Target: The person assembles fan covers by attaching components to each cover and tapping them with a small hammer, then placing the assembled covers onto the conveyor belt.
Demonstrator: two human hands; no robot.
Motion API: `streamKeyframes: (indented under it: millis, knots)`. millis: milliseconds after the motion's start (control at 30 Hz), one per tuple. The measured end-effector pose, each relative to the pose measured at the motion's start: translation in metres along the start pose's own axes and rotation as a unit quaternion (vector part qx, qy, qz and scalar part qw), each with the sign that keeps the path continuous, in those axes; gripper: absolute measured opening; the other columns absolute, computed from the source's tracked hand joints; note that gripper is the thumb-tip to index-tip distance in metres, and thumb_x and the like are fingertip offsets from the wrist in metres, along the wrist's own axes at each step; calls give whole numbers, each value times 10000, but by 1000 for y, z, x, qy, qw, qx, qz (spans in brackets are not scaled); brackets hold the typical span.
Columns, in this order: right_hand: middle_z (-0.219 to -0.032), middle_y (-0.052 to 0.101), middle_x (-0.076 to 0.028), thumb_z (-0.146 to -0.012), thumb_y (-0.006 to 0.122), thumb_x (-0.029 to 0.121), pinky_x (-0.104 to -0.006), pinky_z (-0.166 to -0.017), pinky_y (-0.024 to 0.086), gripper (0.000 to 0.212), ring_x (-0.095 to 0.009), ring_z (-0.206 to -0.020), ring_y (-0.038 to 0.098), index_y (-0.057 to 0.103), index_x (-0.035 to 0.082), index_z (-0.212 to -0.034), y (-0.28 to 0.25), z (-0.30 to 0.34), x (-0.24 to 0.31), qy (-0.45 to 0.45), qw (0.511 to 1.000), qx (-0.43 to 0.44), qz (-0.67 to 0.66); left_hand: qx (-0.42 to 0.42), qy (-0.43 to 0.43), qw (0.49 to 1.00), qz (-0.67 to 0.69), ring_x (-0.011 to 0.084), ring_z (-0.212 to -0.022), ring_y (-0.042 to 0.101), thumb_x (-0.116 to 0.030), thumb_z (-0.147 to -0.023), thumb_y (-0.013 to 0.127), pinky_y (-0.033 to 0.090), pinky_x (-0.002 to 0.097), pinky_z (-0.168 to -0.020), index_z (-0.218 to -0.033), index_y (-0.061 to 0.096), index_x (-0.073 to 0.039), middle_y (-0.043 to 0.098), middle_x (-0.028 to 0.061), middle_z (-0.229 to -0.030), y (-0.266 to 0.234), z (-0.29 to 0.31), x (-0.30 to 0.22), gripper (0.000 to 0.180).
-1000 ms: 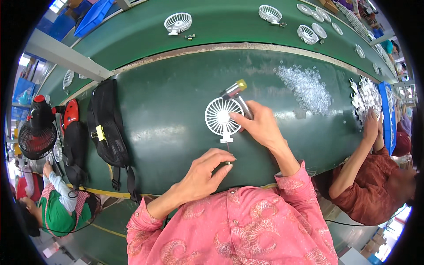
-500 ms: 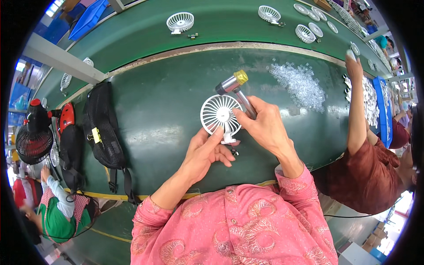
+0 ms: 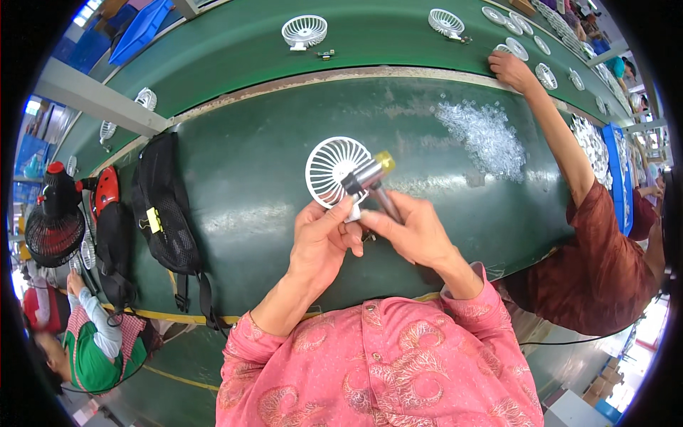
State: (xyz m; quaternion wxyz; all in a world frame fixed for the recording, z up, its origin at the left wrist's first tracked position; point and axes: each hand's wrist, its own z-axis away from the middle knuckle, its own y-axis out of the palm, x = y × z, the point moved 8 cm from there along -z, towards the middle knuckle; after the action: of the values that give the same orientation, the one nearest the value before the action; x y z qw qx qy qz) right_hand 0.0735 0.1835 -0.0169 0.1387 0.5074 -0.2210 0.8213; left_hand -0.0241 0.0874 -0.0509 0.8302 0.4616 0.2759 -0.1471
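Note:
My left hand grips a round white plastic fan cage by its lower rim, with the ribbed face turned up. A small neck juts from the cage's near side, between my two hands. My right hand is closed round the metal handle of a small hammer with a yellow face at one end and a dark one at the other. The hammer's head overlaps the cage's right edge, and the right thumb reaches to the neck. Whether that thumb presses on the neck, I cannot tell.
A pile of small clear pieces lies right of my hands. Beyond the ledge, a green conveyor carries more fan cages. A black bag and a desk fan stand left. A co-worker's arm reaches over at right.
The fan cage has shifted left and slightly nearer. The hammer came down toward its neck. Cages on the conveyor moved right, and the co-worker's hand went left to the discs there.

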Motion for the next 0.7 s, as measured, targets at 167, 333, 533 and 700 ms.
streamKeyframes:
  millis: [167, 333, 533, 700]
  knots:
    - [-780, 611, -35, -842, 751, 177, -290, -612, 455, 349, -82, -691, 540, 636, 10, -1126, 6, 5, -11, -69, 994, 22, -84, -18, 2, 1000, -15, 133, -569, 603, -138, -952, 580, 513, 283, -477, -1106, 579, 25, 697, 182, -898, -6, -2, -2, 224]
    - [-791, 645, -48, -796, 733, 104, -291, -546, 439, 367, -105, -582, 541, 623, 20, -1136, -9, 14, 6, -98, 989, -40, 99, -31, 24, 997, -67, 134, -533, 588, -136, -949, 593, 494, 272, -439, -1154, 549, 19, 697, 182, -886, -4, -2, -6, 261]
    - [-770, 643, -107, -773, 704, 89, -334, -543, 447, 314, -213, -555, 557, 609, 13, -1062, -19, 18, 23, -186, 957, -120, 187, -31, 25, 992, -118, 128, -498, 576, -146, -929, 638, 469, 256, -404, -1140, 551, 12, 695, 184, -850, -1, -1, -5, 277]
    - [-716, 598, -41, -783, 722, 100, -282, -531, 406, 259, -110, -573, 504, 648, 16, -1016, -28, 12, 9, -138, 980, -86, 118, -36, -39, 996, -75, 129, -499, 571, -168, -919, 657, 472, 262, -424, -1106, 569, 9, 694, 197, -845, -4, -1, 1, 272]
